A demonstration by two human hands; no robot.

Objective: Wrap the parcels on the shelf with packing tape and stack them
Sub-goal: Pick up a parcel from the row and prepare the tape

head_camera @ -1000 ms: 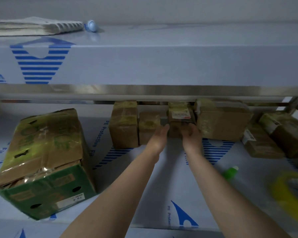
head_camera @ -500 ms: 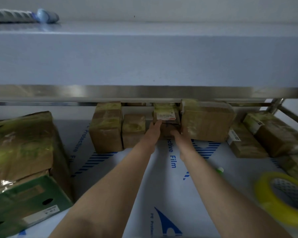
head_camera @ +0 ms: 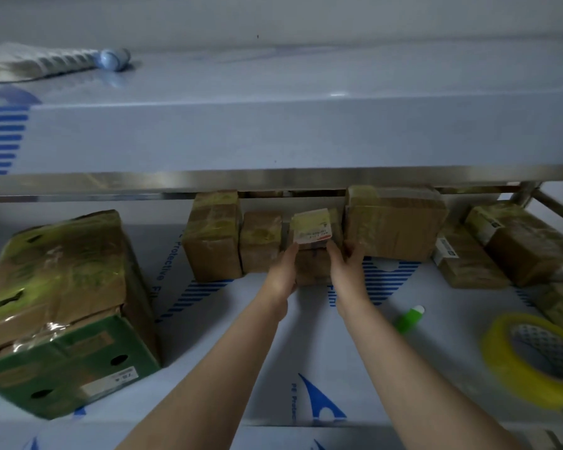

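A small brown parcel [head_camera: 311, 233] with a white label stands at the back of the lower shelf, between a small taped parcel [head_camera: 260, 241] and a wide taped parcel [head_camera: 392, 222]. My left hand [head_camera: 281, 274] grips its left side and my right hand [head_camera: 346, 267] grips its right side. The parcel leans slightly, its label facing me. A tall taped parcel [head_camera: 213, 235] stands further left. A yellow packing tape roll [head_camera: 533, 355] lies at the right front of the shelf.
A large green and brown carton [head_camera: 56, 306] sits at the left. More parcels [head_camera: 520, 245] lie at the back right. A green bottle [head_camera: 408, 318] lies near my right forearm. The upper shelf [head_camera: 273, 138] overhangs the parcels and carries a blue bottle [head_camera: 114, 59].
Both hands have closed round the labelled parcel and tilted it forward. The camera view has shifted from side to side.
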